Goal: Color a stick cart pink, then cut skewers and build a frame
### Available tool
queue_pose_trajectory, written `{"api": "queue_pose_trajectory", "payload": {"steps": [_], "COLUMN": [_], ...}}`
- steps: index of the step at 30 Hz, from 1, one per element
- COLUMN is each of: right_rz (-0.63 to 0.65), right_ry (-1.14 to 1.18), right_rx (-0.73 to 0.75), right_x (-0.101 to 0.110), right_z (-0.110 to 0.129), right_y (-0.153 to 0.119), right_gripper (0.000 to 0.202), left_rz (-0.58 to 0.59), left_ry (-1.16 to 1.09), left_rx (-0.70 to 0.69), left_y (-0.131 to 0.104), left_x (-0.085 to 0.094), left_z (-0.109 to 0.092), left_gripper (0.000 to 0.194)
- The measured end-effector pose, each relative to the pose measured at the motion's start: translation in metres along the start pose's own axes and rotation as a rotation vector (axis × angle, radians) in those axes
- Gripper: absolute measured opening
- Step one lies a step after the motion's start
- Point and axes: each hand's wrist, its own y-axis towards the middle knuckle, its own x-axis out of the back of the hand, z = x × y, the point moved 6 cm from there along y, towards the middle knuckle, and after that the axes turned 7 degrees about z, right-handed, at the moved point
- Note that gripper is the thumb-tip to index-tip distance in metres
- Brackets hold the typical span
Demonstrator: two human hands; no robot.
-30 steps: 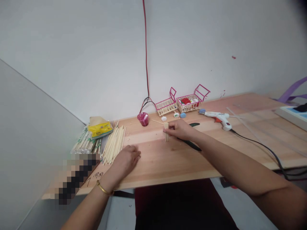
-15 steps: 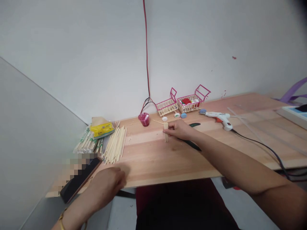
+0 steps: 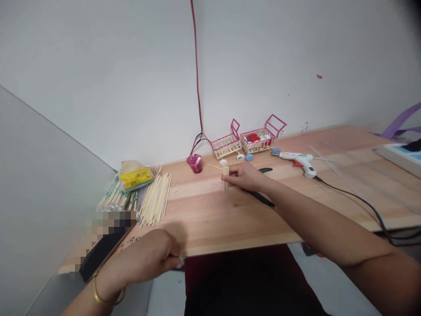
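Clock face: centred on the held bundle, with twelve toward the wall.
Right hand: the right hand [image 3: 242, 176] is narrow, thumb and fingers pinching a short stick bundle [image 3: 226, 179] upright over the table [image 3: 210, 228].
Left hand: the left hand [image 3: 154, 255] lies between seven and eight o'clock, at the table's front edge. Its fingers are curled; whether they hold anything, one cannot tell. A gold bracelet [image 3: 98, 287] circles that wrist.
Lone stick: a thin stick [image 3: 214, 167] reaches out toward ten o'clock, near the bundle's top.
Loose sticks: a spread of pale sticks [image 3: 156, 199] lies between eight and nine o'clock.
Packets: at nine o'clock, a yellow packet [image 3: 136, 178] rests by the wrapped sticks [image 3: 113, 197].
Cup: a pink cup [image 3: 195, 163] stands at ten o'clock.
Small carts: a pink-rimmed cart [image 3: 226, 147] sits at twelve; a filled cart [image 3: 258, 141], with red and white pieces inside, is at one.
Discs: a white disc [image 3: 223, 162] and a blue disc [image 3: 249, 157] lie in front of the carts.
Glue gun: the white glue gun [image 3: 302, 163] lies between two and three o'clock.
Dark item: a dark, slender object [image 3: 261, 198] shows at four, partly hidden by the right arm.
Black item: a dark flat object [image 3: 107, 248], partly pixelated, lies at eight.
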Motion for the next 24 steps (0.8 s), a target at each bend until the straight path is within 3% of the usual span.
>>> {"api": "queue_pose_trajectory", "payload": {"steps": [1,4,9,11,13,16,19,24], "right_rz": [-0.001,-0.004,-0.049,-0.053,-0.032,-0.006,-0.016,-0.041], "right_ry": [0.008,0.035,-0.089,-0.137,-0.157,-0.154,-0.151,-0.101], "right_rx": [0.007,0.016,0.101,0.117,0.111,0.112,0.143,0.15], "right_x": [-0.001,-0.003,-0.005,-0.007,-0.011,-0.014,-0.014,-0.015], "right_z": [0.001,0.007,0.016,0.014,0.01,0.006,0.009,0.014], "right_y": [0.0,0.0,0.0,0.001,0.002,0.003,0.002,0.002], "right_gripper": [0.032,0.032,0.033,0.035,0.033,0.031,0.033,0.032], "left_rz": [-0.029,-0.28,-0.592,-0.652,-0.637,-0.636,-0.727,-0.803], "left_ry": [-0.031,-0.14,-0.388,-0.57,-0.769,-0.971,-0.955,-0.843], "left_rx": [0.001,0.064,0.071,0.039,-0.01,-0.076,-0.094,-0.137], "left_y": [0.001,0.022,0.09,0.119,0.146,0.17,0.172,0.163], "left_x": [0.007,0.037,0.068,0.068,0.061,0.047,0.04,0.04], "left_z": [0.0,0.005,0.018,0.024,0.027,0.027,0.027,0.031], "left_gripper": [0.019,0.018,0.009,0.013,0.022,0.022,0.017,0.027]}}
